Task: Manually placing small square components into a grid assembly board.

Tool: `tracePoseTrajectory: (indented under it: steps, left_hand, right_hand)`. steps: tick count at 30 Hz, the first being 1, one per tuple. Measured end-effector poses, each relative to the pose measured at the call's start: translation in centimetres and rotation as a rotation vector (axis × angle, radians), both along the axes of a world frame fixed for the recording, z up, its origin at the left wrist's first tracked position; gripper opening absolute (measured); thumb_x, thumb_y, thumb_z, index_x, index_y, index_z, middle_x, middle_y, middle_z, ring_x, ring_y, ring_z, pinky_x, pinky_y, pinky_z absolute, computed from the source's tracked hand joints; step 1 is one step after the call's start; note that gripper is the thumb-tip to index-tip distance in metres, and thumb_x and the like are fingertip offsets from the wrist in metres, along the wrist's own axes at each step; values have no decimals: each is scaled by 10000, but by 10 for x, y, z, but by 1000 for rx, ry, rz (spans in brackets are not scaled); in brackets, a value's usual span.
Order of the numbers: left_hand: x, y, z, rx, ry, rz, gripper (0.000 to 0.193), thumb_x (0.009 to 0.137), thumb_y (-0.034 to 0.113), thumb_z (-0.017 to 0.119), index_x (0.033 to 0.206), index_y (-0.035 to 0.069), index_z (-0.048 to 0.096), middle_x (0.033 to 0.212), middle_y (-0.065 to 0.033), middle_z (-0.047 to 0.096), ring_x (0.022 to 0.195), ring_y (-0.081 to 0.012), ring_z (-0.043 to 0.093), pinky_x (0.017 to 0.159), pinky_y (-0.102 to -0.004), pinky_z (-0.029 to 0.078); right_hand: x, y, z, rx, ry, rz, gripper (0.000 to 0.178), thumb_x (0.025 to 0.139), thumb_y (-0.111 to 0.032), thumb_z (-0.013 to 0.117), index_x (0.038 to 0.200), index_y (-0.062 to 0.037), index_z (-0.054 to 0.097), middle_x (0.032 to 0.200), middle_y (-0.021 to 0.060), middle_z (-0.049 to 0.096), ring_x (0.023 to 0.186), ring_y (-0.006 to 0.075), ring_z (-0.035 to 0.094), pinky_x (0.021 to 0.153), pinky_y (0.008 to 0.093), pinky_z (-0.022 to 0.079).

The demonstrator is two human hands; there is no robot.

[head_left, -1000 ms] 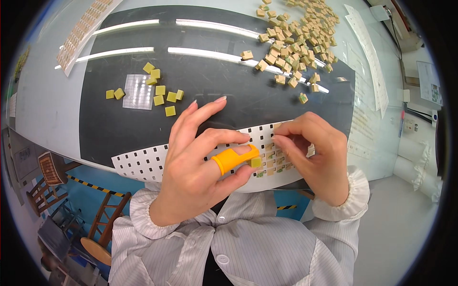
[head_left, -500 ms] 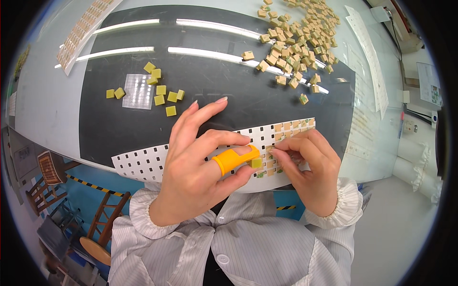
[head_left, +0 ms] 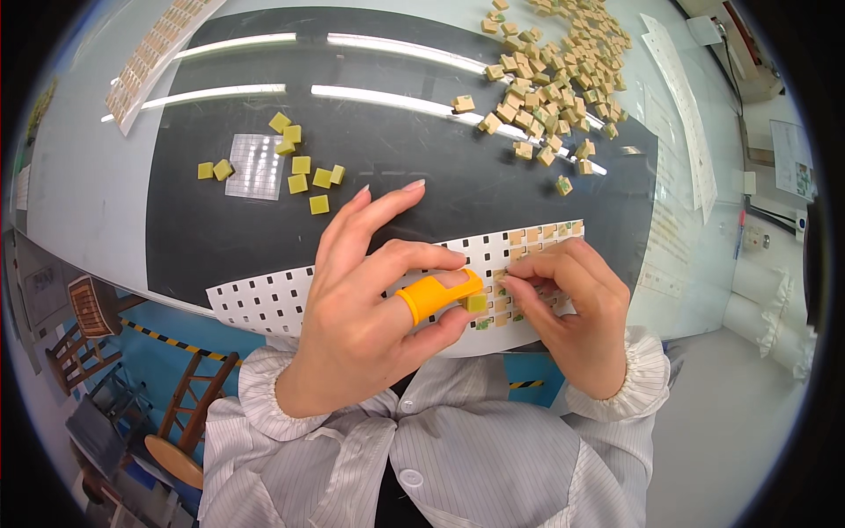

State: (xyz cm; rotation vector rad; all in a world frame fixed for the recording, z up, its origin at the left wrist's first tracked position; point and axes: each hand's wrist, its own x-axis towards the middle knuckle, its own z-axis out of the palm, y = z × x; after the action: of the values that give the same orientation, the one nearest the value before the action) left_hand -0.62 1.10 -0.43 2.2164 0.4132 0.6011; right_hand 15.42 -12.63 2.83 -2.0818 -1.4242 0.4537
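Note:
A yellow-orange plastic finger sleeve point(head_left: 426, 297) sits on the index finger of my left hand point(head_left: 352, 308). Between that finger and my thumb I grip a small olive-yellow block point(head_left: 476, 304), just over a white perforated strip point(head_left: 264, 295). Two other fingers of this hand are raised. My right hand point(head_left: 576, 295) is closed, its thumb and index finger pinching a small tan piece point(head_left: 500, 275) at the strip, just right of the block. Tan pieces, some with green marks, fill slots at the strip's right end; its left part shows bare dark slots. My hands cover the middle.
Several loose olive-yellow blocks point(head_left: 301, 165) lie beyond my left hand, around a clear gridded square point(head_left: 255, 165). A large heap of tan blocks point(head_left: 563, 84) spreads at the far right of the black mat point(head_left: 387, 150). Filled strips point(head_left: 163, 57) rest at the far left.
The whole view has shifted very slightly. Both hands keep the same grips, and I see no piece taken up or let go.

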Motion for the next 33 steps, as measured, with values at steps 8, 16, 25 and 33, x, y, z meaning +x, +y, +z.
tracePoseTrajectory:
  steps: [8,16,25,33]
  left_hand:
    - [0,1,1,-3,-2,-5,246,595,88,803,831,90,732,965,5,699,1210,-359,537,1068,-571,311]
    - [0,0,0,10,-6,3,252,602,104,815,841,112,733,966,10,700,1205,-356,541,1063,-564,315]
    - [1,-1,0,10,-2,12,253,605,119,829,840,120,738,960,13,699,1203,-352,544,1061,-564,318]
    - [1,-1,-1,11,-10,17,250,603,124,838,831,117,737,951,15,698,1198,-349,548,1059,-564,322]
  right_hand:
    - [1,3,1,-45,48,-36,122,757,24,744,819,-9,644,767,41,606,662,123,565,587,235,466]
    - [24,28,34,-351,889,-67,95,812,-12,716,821,17,626,803,22,626,724,77,576,661,229,469]
    - [23,36,26,-409,967,-5,70,838,-22,667,835,47,653,768,36,663,699,51,590,656,211,514]
    - [21,37,27,-415,948,-26,74,839,-28,674,825,42,654,761,35,663,693,46,587,645,210,516]
